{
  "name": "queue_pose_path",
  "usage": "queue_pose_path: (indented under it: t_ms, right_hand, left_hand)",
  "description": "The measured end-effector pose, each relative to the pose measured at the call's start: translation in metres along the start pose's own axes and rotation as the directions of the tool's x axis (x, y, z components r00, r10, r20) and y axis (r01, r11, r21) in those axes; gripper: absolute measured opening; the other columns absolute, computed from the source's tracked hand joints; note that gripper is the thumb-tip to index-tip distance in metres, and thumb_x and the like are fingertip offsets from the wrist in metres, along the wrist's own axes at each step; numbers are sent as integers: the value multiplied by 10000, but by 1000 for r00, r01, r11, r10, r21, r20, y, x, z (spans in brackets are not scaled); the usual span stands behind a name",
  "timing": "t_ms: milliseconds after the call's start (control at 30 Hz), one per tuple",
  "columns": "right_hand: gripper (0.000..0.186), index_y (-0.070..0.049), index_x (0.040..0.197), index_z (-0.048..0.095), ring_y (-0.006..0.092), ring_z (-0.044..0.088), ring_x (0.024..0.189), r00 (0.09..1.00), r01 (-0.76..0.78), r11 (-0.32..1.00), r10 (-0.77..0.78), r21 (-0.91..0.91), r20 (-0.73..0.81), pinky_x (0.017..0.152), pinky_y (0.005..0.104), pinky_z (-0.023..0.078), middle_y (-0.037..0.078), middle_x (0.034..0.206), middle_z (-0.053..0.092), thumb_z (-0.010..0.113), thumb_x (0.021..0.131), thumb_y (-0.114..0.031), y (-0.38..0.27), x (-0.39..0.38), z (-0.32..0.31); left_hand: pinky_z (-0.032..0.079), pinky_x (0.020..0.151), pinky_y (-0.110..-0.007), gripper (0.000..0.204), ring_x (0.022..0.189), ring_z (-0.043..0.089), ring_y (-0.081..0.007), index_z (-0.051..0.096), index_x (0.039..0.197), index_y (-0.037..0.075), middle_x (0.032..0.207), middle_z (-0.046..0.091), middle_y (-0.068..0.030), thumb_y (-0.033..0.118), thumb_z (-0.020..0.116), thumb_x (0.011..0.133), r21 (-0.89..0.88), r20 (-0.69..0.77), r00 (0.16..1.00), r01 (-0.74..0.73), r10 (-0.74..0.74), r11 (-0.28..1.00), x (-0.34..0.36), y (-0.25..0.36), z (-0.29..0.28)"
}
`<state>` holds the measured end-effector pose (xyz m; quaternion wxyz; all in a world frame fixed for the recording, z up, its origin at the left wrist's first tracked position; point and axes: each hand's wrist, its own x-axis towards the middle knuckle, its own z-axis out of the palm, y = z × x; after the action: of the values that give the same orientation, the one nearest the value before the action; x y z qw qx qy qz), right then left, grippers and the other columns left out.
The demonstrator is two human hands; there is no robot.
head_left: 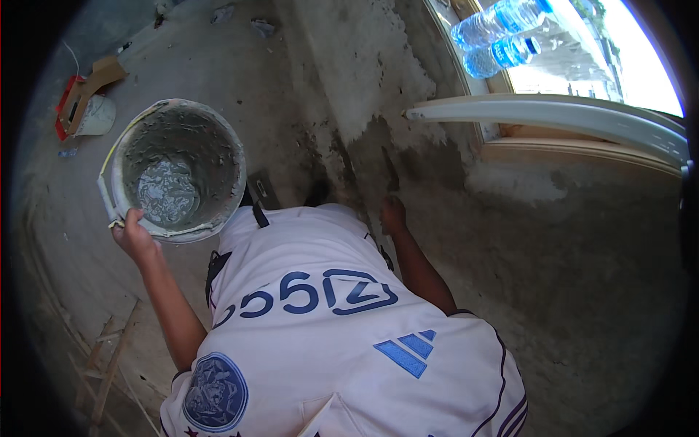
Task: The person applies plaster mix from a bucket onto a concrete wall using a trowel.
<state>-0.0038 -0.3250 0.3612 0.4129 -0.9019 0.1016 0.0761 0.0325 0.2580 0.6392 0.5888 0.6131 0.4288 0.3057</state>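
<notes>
My left hand (133,237) is closed on the near rim of a round pale bucket (237,146), fingers over its edge. The bucket is tilted so its inside shows, with wet grey mortar (166,191) at the bottom and smears up the walls. A handle with a pale grip (106,195) hangs at its left side. Near the rough wall, my right hand (393,216) is curled closed; what it holds, if anything, is hidden. Just beyond it is a narrow dark shape (390,169), and I cannot tell whether it is a tool or a wet patch.
Two water bottles (502,23) (502,57) lie by the window at upper right, above a long white bar (539,109). A white pail (97,115) with cardboard (91,84) stands at far left. A wooden ladder (109,360) lies lower left. A dark flat object (260,191) is beside the bucket.
</notes>
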Motion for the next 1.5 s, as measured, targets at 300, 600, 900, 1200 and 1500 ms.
queue_pose_path:
  t_ms: [300, 600, 900, 1200, 1500]
  right_hand:
    - [411, 54, 880, 560, 438, 531, 896, 893, -449, 893, 449, -2, -35, 770, 467, 415, 285, 897, 575, 477, 836, -347, -20, 23, 17]
    - [329, 9, 773, 507, 272, 561, 520, 937, -335, 942, 331, -20, -115, 503, 385, 437, 143, 640, 552, 493, 844, -312, -14, 35, 19]
    - [363, 68, 886, 540, 440, 542, 856, 908, -286, 958, 267, -12, -324, 736, 455, 417, 283, 861, 578, 487, 849, -289, -108, 18, 8]
    - [381, 63, 857, 545, 441, 542, 822, 910, -372, 923, 343, -98, -233, 721, 461, 406, 284, 833, 571, 466, 848, -310, -74, 35, 18]
    - [351, 56, 924, 547, 423, 555, 870, 913, -290, 957, 272, -14, -303, 743, 456, 429, 287, 888, 577, 483, 851, -281, -130, 19, 8]
  left_hand:
    - [426, 707, -303, 234, 747, 535, -201, 542, 827, -56, 820, 556, -79, 17, 557, 606, 2, 14, 998, -61, 61, 998, -7, 2, -6]
    - [426, 724, -294, 274, 767, 541, -195, 538, 873, -40, 838, 561, -80, -11, 546, 601, -5, 33, 999, -13, 14, 1000, -8, 15, -6]
    - [436, 717, -304, 318, 772, 546, -200, 531, 917, -48, 862, 563, -94, -11, 544, 602, -28, 13, 1000, -26, 26, 999, -4, 7, -10]
    - [436, 726, -299, 328, 771, 549, -201, 521, 920, -46, 852, 564, -92, 3, 559, 597, -10, 15, 1000, -15, 15, 1000, -6, 11, -4]
    - [445, 728, -310, 294, 782, 562, -214, 547, 900, -75, 863, 576, -107, 10, 553, 619, -29, 29, 998, -53, 54, 998, -4, 1, -9]
